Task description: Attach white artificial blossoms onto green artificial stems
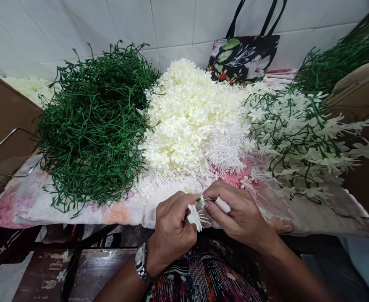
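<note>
My left hand, with a watch on the wrist, is closed around a green artificial flower stem, mostly hidden in the fingers. A white artificial flower with thin stamens sticks out of that grip. My right hand meets it at the fingertips, thumb and forefinger pinched on a thin white stamen piece at a green stem tip. A white petal piece shows between the right fingers. Beyond my hands lie a heap of cream-white blossoms and a smaller heap of white stamens.
A large tangle of green stems lies left. Assembled white flowers spread at right. A floral cloth covers the work surface. Cardboard boxes stand at the left and right. A black floral bag leans against the tiled wall.
</note>
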`<state>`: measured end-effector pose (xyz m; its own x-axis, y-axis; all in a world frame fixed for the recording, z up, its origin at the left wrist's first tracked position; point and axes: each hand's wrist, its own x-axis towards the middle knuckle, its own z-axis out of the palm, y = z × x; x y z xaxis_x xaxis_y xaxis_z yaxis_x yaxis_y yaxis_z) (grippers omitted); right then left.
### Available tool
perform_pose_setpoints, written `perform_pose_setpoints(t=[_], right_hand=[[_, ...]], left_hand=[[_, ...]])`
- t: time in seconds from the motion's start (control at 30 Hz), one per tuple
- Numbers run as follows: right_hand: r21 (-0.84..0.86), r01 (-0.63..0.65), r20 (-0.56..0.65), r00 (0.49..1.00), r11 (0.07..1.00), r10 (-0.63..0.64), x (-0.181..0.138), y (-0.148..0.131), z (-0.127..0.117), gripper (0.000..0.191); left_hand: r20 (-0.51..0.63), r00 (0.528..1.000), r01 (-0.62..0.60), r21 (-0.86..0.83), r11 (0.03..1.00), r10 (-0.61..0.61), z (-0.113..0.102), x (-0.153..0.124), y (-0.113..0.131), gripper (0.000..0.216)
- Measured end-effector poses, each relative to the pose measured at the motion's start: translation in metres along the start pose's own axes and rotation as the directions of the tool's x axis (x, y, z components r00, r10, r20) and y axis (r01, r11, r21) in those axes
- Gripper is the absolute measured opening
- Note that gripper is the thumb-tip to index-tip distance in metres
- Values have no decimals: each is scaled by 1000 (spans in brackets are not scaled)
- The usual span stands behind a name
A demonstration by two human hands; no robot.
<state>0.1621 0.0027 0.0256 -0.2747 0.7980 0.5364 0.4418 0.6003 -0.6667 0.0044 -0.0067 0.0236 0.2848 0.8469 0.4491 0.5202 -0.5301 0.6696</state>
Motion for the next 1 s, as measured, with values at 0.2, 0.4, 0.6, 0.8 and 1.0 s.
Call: perform_pose_setpoints(t=[0.2, 0.4, 0.6, 0.8, 1.0], right_hand=[[8, 29, -32, 999, 1000, -28, -4, -1, 2, 14], [41, 44, -46, 998, 998, -42, -9, 3, 7, 14], [40, 17, -62, 998, 999, -14, -17, 9, 13, 16], [4, -1, -17, 1000, 1000, 1, -18, 11, 12, 15], [-85, 46, 15, 999, 995, -45, -17, 6, 4, 11]], left_hand=[[18, 990, -141, 114, 983, 139, -4, -1, 1, 28], [48, 988, -149, 109, 983, 145, -1, 1, 1, 21], [46, 995, -87, 38, 995, 86, 8, -1, -4, 23], [106, 983, 165, -177, 970, -148, 10, 2, -7, 20], [240, 811, 579, -463, 671, -534, -1, 10, -4, 8]])
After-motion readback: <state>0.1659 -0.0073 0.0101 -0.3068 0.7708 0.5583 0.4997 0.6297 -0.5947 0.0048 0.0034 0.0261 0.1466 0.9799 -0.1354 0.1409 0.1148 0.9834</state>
